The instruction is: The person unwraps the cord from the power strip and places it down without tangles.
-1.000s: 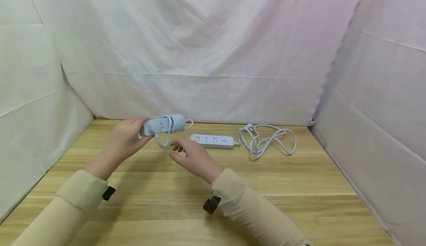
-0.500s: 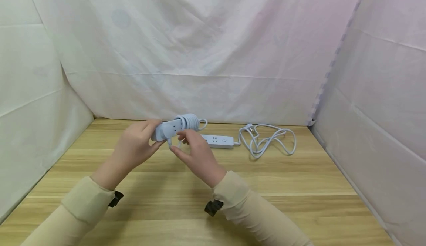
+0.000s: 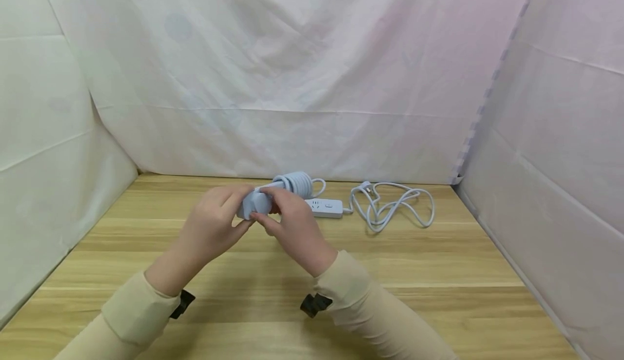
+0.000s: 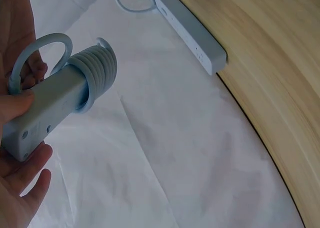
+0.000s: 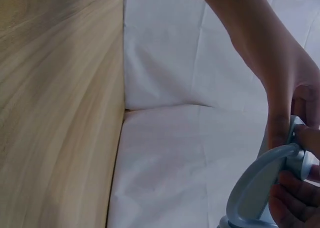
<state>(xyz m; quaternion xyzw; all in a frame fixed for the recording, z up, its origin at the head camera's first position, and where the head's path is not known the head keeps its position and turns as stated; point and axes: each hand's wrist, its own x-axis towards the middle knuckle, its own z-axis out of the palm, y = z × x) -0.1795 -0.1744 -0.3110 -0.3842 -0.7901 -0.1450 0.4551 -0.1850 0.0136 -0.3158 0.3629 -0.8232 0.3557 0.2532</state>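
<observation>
Above the table, a white power strip [image 4: 50, 105] is held up at a tilt. Its own cord is wound in a tight coil [image 3: 298, 184] around the far end, and a small loop sticks out there. My left hand [image 3: 212, 223] grips the strip's near end between thumb and fingers. A white plug [image 3: 261, 203] sits against the strip's socket face, and my right hand [image 3: 299, 231] pinches it with thumb and fingers. From the plug a bend of cord [image 5: 240, 185] curves toward the coil in the right wrist view. The plug's prongs are hidden.
A second white power strip [image 3: 329, 207] lies on the wooden table [image 3: 390, 273] behind my right hand, partly covered by it. Its loose cord [image 3: 385, 216] and plug [image 3: 365, 188] spread to the right. White cloth [image 3: 312, 78] encloses the back and sides.
My left hand has carried the coiled power strip to the right and turned it. My right hand, earlier apart from it, has come up and taken hold of the plug.
</observation>
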